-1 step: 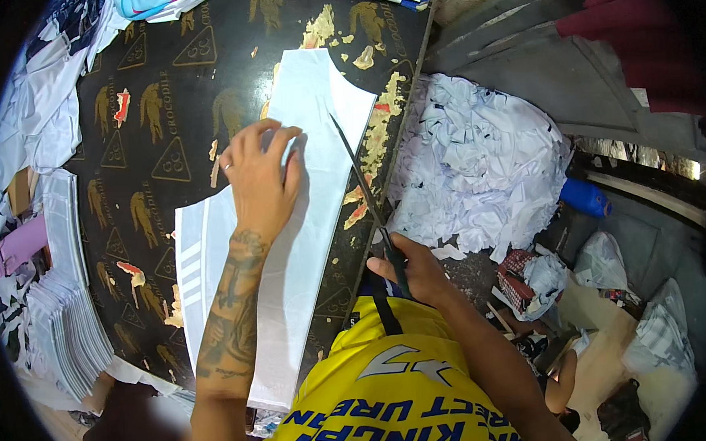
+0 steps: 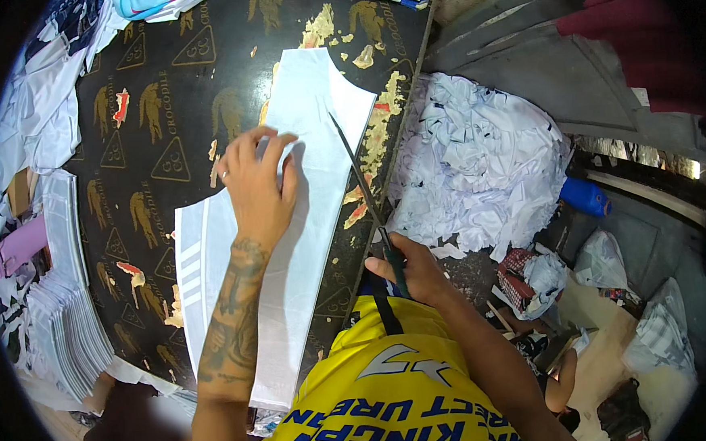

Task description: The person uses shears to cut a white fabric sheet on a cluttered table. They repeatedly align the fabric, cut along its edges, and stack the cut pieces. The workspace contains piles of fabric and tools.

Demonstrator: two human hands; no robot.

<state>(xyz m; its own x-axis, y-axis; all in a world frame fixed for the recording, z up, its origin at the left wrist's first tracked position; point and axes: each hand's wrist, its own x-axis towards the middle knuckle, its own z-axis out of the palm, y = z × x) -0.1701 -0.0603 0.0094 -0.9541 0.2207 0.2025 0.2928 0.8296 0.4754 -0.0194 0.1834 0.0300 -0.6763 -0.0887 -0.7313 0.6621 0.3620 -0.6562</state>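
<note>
A white fabric piece lies flat on the dark tabletop, with pale stripes at its left edge. My left hand rests on its upper middle, fingers bent and spread, holding nothing. In my right hand, at the table's right edge, are large dark scissors, gripped by their handles. The long blade points up and left, its tip over the fabric near the curved upper right edge. Whether the blades are parted I cannot tell.
Right of the table lies a big heap of white cloth scraps. Stacked cut pieces stand at the left, with loose white cloth behind. A blue cylinder is beyond the heap. Another person is at lower left.
My left hand has shifted very slightly, its fingers a touch lower and to the left. The scissors and the fabric look the same.
</note>
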